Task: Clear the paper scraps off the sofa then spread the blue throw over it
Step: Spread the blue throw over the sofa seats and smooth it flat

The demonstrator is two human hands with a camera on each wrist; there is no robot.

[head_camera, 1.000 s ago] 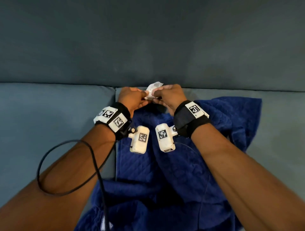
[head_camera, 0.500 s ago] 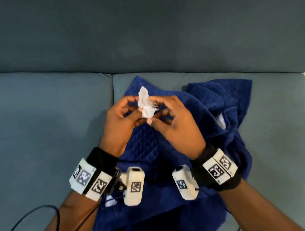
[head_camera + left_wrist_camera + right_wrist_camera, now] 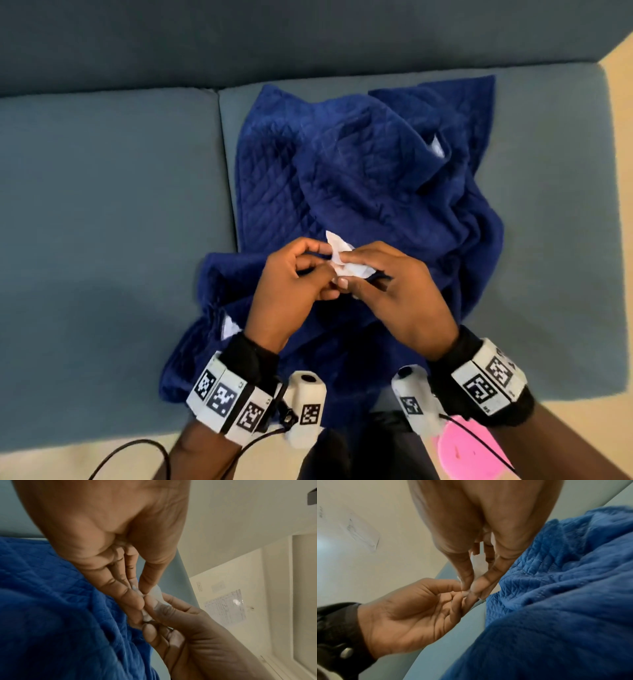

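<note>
Both hands hold one crumpled white paper scrap (image 3: 342, 262) just above the blue quilted throw (image 3: 370, 178), which lies bunched on the sofa's right seat cushion (image 3: 548, 240). My left hand (image 3: 325, 265) pinches the scrap's left side between thumb and fingertips. My right hand (image 3: 347, 274) grips its right side with curled fingers. The left wrist view shows the left hand (image 3: 143, 595) nipping the paper scrap (image 3: 156, 595) against the right hand's fingers. In the right wrist view the right hand (image 3: 469, 588) pinches the paper scrap (image 3: 478, 566). Most of the scrap is hidden by fingers.
A small white bit (image 3: 436, 147) peeks from the throw's folds at the upper right, another white bit (image 3: 229, 327) at the lower left. The left seat cushion (image 3: 102, 240) and backrest (image 3: 308, 41) are teal. Beige floor, a pink object (image 3: 469, 452) and a black cable (image 3: 137, 448) lie near me.
Both hands have drawn back from the backrest toward me with the scrap between them, now over the throw's near half. The view has tilted down, showing the sofa's front edge and floor.
</note>
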